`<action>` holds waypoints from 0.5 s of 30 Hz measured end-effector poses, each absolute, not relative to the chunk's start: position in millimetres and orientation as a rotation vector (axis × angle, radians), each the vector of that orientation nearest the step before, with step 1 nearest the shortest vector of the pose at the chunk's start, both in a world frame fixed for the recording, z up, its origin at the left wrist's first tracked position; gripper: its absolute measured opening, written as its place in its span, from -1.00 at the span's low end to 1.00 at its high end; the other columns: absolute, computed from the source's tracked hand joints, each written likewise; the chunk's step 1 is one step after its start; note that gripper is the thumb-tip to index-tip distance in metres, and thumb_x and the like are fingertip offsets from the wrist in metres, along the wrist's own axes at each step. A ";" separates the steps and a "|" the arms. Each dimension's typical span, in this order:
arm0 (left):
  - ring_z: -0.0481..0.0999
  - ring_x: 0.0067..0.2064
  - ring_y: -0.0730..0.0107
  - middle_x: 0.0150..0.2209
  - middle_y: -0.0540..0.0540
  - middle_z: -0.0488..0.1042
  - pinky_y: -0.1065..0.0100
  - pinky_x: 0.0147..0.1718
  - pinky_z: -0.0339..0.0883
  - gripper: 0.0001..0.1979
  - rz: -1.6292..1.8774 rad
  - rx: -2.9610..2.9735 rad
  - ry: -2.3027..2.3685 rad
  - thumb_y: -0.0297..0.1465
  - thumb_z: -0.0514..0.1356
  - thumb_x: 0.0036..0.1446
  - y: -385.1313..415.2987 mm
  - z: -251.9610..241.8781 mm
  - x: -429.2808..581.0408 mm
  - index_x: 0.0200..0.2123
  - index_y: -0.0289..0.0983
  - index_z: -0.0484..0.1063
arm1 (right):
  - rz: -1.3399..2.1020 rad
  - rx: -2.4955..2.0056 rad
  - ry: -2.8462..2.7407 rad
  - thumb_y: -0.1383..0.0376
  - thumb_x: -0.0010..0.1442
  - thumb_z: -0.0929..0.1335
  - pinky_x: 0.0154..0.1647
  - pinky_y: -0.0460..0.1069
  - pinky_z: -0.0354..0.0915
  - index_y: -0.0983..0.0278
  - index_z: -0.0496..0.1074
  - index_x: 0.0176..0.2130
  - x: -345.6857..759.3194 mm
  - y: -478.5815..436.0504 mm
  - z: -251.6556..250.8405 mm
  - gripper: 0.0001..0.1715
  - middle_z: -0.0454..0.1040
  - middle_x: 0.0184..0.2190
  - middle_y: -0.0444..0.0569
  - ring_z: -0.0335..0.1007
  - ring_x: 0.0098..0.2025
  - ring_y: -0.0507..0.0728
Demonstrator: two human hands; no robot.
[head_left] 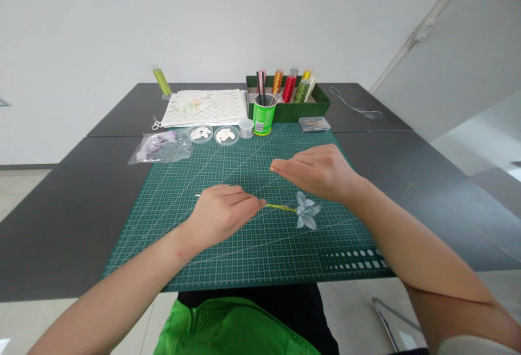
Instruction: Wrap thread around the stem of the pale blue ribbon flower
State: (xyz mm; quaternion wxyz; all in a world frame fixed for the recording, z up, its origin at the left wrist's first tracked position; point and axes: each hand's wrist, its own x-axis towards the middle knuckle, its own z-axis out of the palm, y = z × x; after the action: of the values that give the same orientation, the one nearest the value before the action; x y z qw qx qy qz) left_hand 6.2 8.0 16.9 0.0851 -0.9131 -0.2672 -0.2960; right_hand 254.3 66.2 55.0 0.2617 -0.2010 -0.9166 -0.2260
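Note:
My left hand (223, 211) is closed in a pinch on the stem of a pale blue-grey artificial flower (308, 211). The stem (280, 207) is yellow-green near the bloom, and a thin white end pokes out left of the hand. The bloom points right, over the cutting mat. Above and to the right of it is my right hand (319, 173), fingers pressed together; what they hold, if anything, is too small to make out. A faint thin thread (411, 188) shows beyond the right wrist.
The green cutting mat (195, 262) covers the middle of the dark table (52, 219). Toward the back are a plastic bag (163, 149), two dishes of white pieces, a green can (264, 116), a green box (299, 111) with thread spools, a clear case (314, 125) and printed sheets (228, 105).

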 end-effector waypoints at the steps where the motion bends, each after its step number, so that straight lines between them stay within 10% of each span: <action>1: 0.55 -0.41 0.50 -0.38 0.05 0.64 0.41 -0.41 0.40 -0.74 -0.890 -2.723 -0.791 -0.37 0.11 0.42 7.6 17.7 6.3 -0.33 -0.23 0.52 | -0.598 -0.561 -2.484 0.27 0.43 0.26 -0.56 -0.07 -0.01 0.21 0.54 -0.22 254.2 67.4 54.2 -0.72 0.47 -0.60 -0.22 0.26 -0.59 -0.06; 15: 0.64 -0.36 0.50 -0.28 0.02 0.68 0.45 -0.37 0.48 -0.92 -1.156 -2.622 -0.723 -0.45 0.22 0.32 3.4 22.2 3.3 -0.21 -0.21 0.54 | -0.020 -0.651 -2.454 0.20 0.44 0.27 -0.48 -0.14 0.19 0.27 0.61 -0.15 250.8 84.0 26.4 -0.66 0.63 -0.44 -0.10 0.47 -0.49 -0.04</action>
State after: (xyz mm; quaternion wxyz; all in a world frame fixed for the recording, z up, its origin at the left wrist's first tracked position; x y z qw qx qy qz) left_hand 3.3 3.4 22.2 0.0929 -0.8835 -0.2436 -0.3893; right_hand 250.8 84.0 26.4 0.2968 -0.2448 -0.9230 -0.0073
